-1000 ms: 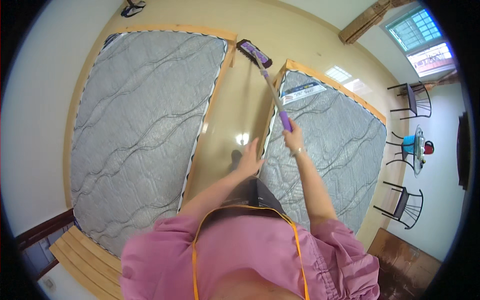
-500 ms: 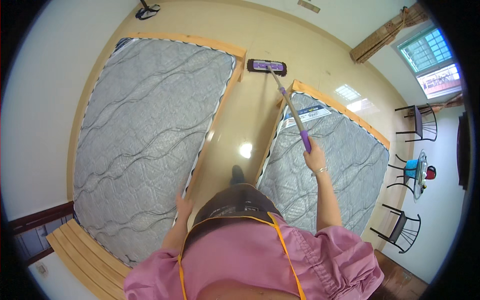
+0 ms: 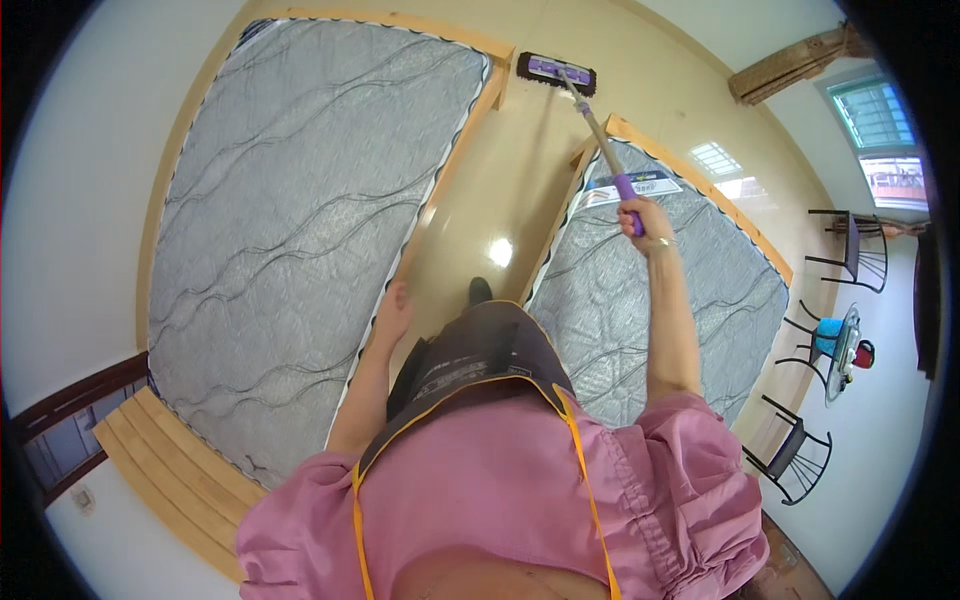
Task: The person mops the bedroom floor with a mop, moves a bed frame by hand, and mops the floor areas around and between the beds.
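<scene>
Right fingers grip the purple mop handle, left fingers hang loose; 1-handed steering could let the mop head clip the wooden bed frame.

I'm catching smooth plastic on the mop grip, shaggy cloth fringing the mop head, a glossy floor, smooth wooden bed frames.

I can't tell whether the left hand touches the left mattress. The right hand covers part of the purple mop grip. One shoe shows only its toe beyond the apron. Some items on the glass table look too small to name.
</scene>
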### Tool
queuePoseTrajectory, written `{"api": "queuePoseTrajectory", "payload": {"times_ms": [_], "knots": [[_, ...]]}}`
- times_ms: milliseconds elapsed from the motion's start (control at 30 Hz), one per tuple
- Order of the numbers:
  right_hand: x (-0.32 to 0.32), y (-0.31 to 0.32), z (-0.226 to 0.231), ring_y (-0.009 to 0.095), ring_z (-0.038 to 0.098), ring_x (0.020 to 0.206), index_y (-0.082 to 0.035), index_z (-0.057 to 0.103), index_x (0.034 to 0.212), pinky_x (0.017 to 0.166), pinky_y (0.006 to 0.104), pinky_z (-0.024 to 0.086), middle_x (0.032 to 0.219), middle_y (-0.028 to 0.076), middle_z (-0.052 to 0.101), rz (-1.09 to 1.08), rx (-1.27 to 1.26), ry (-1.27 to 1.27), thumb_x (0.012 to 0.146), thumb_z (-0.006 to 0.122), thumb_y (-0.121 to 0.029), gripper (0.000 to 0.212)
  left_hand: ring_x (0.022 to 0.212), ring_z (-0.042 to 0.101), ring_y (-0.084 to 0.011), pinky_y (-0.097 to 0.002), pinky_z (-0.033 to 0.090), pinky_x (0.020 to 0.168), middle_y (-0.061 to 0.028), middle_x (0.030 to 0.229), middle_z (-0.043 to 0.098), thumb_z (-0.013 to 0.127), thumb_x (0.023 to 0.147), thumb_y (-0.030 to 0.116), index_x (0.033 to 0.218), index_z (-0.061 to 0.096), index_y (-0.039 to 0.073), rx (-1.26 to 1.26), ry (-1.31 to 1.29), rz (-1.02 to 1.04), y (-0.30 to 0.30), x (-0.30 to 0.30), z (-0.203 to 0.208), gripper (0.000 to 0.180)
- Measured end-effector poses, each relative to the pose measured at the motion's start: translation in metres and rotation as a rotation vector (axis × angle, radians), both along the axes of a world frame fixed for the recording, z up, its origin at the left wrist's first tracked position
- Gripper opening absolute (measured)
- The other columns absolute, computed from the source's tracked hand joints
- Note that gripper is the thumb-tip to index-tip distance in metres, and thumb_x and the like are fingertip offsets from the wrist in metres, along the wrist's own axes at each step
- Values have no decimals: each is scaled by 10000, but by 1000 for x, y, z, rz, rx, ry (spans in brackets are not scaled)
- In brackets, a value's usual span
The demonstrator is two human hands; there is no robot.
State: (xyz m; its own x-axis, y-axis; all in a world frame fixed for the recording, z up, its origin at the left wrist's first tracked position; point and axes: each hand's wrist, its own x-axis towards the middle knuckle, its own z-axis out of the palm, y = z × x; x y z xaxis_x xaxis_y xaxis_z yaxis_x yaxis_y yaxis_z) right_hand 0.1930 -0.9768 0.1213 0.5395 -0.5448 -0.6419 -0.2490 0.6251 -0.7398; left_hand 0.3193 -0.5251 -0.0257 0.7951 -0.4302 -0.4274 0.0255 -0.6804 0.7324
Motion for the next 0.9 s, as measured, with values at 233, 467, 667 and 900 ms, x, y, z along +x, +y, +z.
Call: {"api": "queuePoseTrajectory", "payload": {"times_ms": [233, 467, 667, 900], "knots": [[-95, 54, 102, 80, 404, 398, 16, 448, 831, 315, 206, 297, 596, 49, 452, 132, -53, 105, 719, 537, 7, 144, 881, 583, -243, -335, 453, 772, -147, 961, 595, 584, 764, 216, 1082, 512, 25, 102, 82, -14, 39, -30, -22, 377], [-161, 151, 188, 83, 379, 340, 61, 467, 951, 289, 207, 282, 544, 36, 445, 38, -48, 224, 691, 532, 27, 270, 854, 599, -272, -349, 458, 762, -150, 871, 628, 617, 725, 278, 1018, 559, 27, 307, 157, -302, 70, -49, -64, 390], [-205, 225, 235, 96, 390, 320, 107, 393, 1165, 273, 210, 275, 581, 73, 484, 127, -194, 431, 635, 544, 42, 555, 919, 567, -344, -418, 443, 802, -208, 965, 593, 556, 773, 288, 987, 580, 13, 50, 59, -480, 13, -49, 2, 349], [-229, 319, 293, 103, 416, 335, 82, 398, 1190, 280, 213, 296, 650, 113, 533, 54, -60, 533, 598, 538, 27, 611, 901, 568, -233, -405, 486, 731, -130, 1096, 513, 448, 840, 537, 1245, 353, 118, -453, 1370, -241, -91, -164, 87, 591]]}}
